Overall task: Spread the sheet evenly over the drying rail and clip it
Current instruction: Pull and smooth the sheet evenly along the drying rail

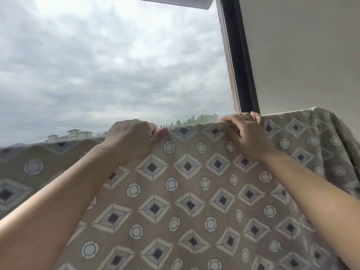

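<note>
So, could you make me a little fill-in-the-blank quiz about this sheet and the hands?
1. The left hand and the right hand both grip the sheet along its ___ edge.
2. The sheet is printed with diamonds and ___.
3. A ring shows on the ___ hand.

Missing words: top; circles; right.

The left hand (132, 139) and right hand (247, 133) hold the top edge of the sheet (187, 191), apart. The window frame (241, 65) stands behind, above the right hand.
</note>
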